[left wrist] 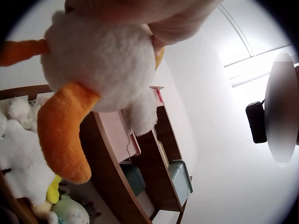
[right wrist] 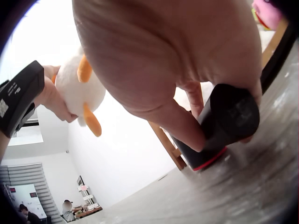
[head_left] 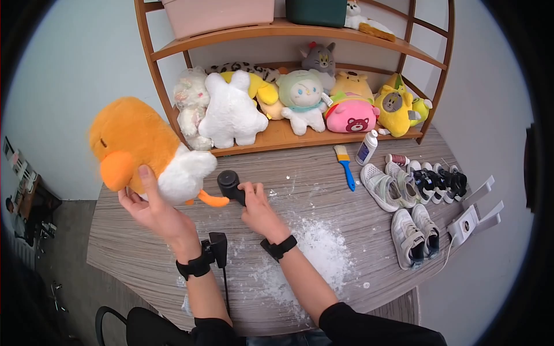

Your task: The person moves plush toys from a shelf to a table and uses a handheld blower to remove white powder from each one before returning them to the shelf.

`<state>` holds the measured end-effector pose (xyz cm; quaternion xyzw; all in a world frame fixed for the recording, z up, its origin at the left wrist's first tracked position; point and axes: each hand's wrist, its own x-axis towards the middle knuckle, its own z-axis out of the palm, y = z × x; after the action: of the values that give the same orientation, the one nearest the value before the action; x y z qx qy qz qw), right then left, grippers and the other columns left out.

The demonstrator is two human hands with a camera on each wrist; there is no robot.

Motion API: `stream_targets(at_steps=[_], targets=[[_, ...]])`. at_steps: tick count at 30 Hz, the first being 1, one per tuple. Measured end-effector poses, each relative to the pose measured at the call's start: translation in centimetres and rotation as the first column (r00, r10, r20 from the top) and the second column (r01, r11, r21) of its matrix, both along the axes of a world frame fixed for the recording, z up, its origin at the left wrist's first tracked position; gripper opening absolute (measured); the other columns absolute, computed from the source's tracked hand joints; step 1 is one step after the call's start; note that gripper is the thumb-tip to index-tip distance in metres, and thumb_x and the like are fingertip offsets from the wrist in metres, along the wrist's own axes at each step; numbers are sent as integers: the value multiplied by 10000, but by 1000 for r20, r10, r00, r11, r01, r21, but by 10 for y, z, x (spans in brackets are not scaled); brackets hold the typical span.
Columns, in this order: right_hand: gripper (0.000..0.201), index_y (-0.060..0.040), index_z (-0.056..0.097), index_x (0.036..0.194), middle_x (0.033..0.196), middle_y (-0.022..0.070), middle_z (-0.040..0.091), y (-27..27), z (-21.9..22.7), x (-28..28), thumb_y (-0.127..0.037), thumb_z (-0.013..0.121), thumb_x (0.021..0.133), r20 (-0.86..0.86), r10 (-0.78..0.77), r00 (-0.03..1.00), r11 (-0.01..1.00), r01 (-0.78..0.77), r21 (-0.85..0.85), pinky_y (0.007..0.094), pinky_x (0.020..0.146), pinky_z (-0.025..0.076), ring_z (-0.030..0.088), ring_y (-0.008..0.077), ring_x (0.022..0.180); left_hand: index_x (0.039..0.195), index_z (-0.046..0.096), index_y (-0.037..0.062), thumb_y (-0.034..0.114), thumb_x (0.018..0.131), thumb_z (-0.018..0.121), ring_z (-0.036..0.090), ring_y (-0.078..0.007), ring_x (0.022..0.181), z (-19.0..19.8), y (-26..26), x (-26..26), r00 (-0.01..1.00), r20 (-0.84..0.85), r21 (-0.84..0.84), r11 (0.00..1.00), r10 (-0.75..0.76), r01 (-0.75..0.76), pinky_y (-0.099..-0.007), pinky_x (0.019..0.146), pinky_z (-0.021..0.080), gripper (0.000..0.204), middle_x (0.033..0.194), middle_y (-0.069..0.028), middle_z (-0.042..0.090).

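An orange and white plush duck is held up above the table's left side by the left hand, thumb on its front and fingers behind. Its white body and orange feet fill much of the left wrist view. The right hand grips a black device with a round end, just right of the duck's feet. In the right wrist view the fingers curl round the black device, close over the tabletop. White powder lies beside and under the right forearm.
Behind stands a wooden shelf with several plush toys and bins. On the table's right are a brush, a white bottle, a small reddish bottle, several shoes and a white device with antennas.
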<state>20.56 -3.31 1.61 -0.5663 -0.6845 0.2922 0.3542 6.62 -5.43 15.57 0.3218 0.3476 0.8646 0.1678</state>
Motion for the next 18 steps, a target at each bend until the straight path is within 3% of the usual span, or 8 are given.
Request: stream_targets(at_steps=[2,5,6,8,11,12,15,18], targets=[[607,-41,387,1362,1268,232,416,0,4,-2,31,617,805,8,17,1000,996,-16,-85,460,1052,413,459,425,1252,1359,372,-18,185,906,727,515,-234,1209,1,0,6,998,-52,15,1000,25,-25,-384,1031,452,611,1314,-143,462],[749,-68,281,1448,1373,215,387,-4,30,6,-66,709,833,-179,141,974,980,-111,167,465,1085,387,465,406,1287,1347,390,-19,138,881,746,490,-239,1217,-8,5,19,965,-226,31,991,135,-132,-380,1053,406,607,1311,-153,463],[791,-74,245,1468,1414,201,365,-6,38,8,-78,723,838,-327,252,911,961,-196,194,455,1095,381,445,378,1316,1335,405,-14,135,849,777,472,-245,1226,-8,5,30,982,-174,56,997,68,-59,-383,1067,371,630,1303,-163,464],[878,-87,173,1507,1496,172,322,-8,51,14,-104,751,847,-582,440,684,898,-338,282,436,1116,370,406,322,1374,1328,412,-11,132,830,790,470,-244,1227,-20,8,44,962,-271,26,1000,-1,9,-385,1070,368,642,1301,-159,464],[924,-88,119,1521,1526,146,308,-7,63,20,-70,753,849,-818,340,464,939,-213,270,409,1097,406,401,252,1379,1317,426,-8,128,792,811,473,-248,1222,-27,9,55,863,-459,-56,976,-210,208,-377,1069,365,665,1284,-143,472],[897,-63,168,1505,1493,143,368,-3,61,26,-36,761,832,-884,241,400,970,-86,225,371,1074,435,443,221,1342,1275,497,3,140,784,815,513,-240,1194,-35,13,55,811,-529,-72,966,-249,249,-377,1046,393,601,1267,-124,524],[750,-27,293,1438,1340,126,526,11,38,65,-51,753,847,-853,53,519,994,51,93,346,1025,466,539,213,1240,1221,564,19,157,786,815,553,-222,1155,-28,6,57,634,-617,-241,878,-467,413,-384,1011,431,521,1239,-109,580],[733,-26,301,1432,1293,119,557,18,41,76,-78,752,856,-880,-107,463,886,445,126,331,978,486,576,201,1172,1196,594,11,118,848,764,579,-201,1164,-20,-1,51,612,-485,-358,780,-625,513,-374,1032,438,402,1199,-94,632]])
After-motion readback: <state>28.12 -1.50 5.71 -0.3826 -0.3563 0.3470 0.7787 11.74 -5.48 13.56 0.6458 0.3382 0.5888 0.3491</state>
